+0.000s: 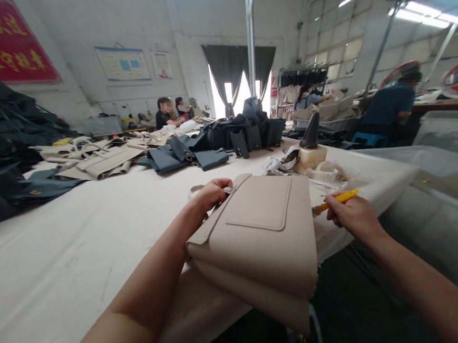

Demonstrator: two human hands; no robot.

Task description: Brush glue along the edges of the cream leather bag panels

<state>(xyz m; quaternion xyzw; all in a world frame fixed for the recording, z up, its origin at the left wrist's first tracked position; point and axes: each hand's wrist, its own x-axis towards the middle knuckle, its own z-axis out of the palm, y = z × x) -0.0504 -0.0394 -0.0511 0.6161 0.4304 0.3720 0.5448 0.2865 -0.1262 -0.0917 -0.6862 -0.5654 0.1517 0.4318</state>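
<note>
A beige leather handbag [257, 232] lies tilted over the table's front edge, its stitched pocket panel facing up. My left hand [214, 195] is closed on the bag's far left edge, by its handle; the fingertips are partly hidden. In my right hand [353, 215] is a yellow-handled brush [342, 197], pinched between thumb and fingers. The brush's head points left and meets the bag's right edge; whether it touches cannot be made out. Beyond the bag stands a yellowish block-like container [312, 158] with a dark cone [310, 131] on top, beside a tape roll [325, 172].
Dark blue bags [245, 133] and flat beige bag pieces [105, 161] cover the far part of the white table [80, 246]. A dark pile [6, 120] rises at left. White plastic bins [444, 186] stand at right. Several people sit farther back, one in a blue shirt [388, 103].
</note>
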